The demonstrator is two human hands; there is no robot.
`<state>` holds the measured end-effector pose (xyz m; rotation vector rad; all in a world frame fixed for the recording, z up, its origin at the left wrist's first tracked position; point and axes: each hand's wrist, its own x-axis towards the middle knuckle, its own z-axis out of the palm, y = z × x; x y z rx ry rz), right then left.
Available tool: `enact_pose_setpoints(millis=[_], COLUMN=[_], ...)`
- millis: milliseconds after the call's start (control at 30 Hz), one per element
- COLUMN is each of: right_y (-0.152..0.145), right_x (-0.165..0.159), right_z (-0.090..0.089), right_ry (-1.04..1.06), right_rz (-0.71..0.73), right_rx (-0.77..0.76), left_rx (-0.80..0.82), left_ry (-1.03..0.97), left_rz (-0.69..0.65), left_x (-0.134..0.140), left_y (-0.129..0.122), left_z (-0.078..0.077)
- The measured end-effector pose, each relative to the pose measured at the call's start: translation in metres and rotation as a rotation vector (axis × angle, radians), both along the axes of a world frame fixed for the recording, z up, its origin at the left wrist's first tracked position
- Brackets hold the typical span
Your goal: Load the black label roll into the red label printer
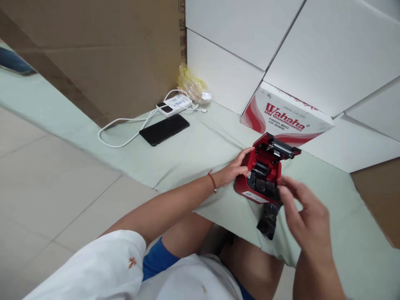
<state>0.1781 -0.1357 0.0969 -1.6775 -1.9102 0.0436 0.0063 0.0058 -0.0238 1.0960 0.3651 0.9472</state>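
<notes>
A small red printer-like machine sits near the front edge of the cloth-covered table, its lid raised and a dark roller inside. Black film comes out of its open body and hangs crumpled over the front. My left hand grips the machine's left side, thumb on the near rim and fingers behind. At the right rim, my right hand has thumb and forefinger closed beside the black film; their tips partly hide what is between them.
Behind the machine stands a white and red Wahaha carton against white panels. Toward the left lie a black phone, a white power bank with a looped cable, and a yellowish plastic bag. A large cardboard sheet rises behind them.
</notes>
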Motion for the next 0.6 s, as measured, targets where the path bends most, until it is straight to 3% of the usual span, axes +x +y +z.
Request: enact_pose_setpoints(millis=[67,133,200,300,433,533,600], right_y=[0.034,0.071,0.102,0.129,0.129,0.103,0.073], right_x=[0.007,0.004,-0.006,-0.02,-0.024,-0.012,0.006], right_z=[0.016,0.02,0.015,0.002,0.001,0.021,0.042], right_ry=[-0.138,-0.395,-0.593,-0.678,-0.683,-0.601,-0.406], right_rz=[-0.065,-0.074,-0.087,-0.129,-0.16,-0.145,-0.124], right_rx=[-0.077,-0.333,-0.554,-0.653,-0.655,-0.602,-0.553], left_rx=[-0.061,-0.075,-0.071,-0.062,-0.036,-0.026,-0.029], left_ry=[0.001,0.007,0.018,0.049,0.066,0.047,0.051], left_rz=[-0.025,-0.026,-0.018,-0.019,-0.018,-0.025,-0.04], left_x=[-0.001,-0.003,-0.005,-0.008,-0.009,-0.01,-0.011], left_y=[-0.001,-0.001,-0.001,0.0,0.001,0.001,0.001], left_z=[0.005,0.01,0.014,0.017,0.016,0.014,0.013])
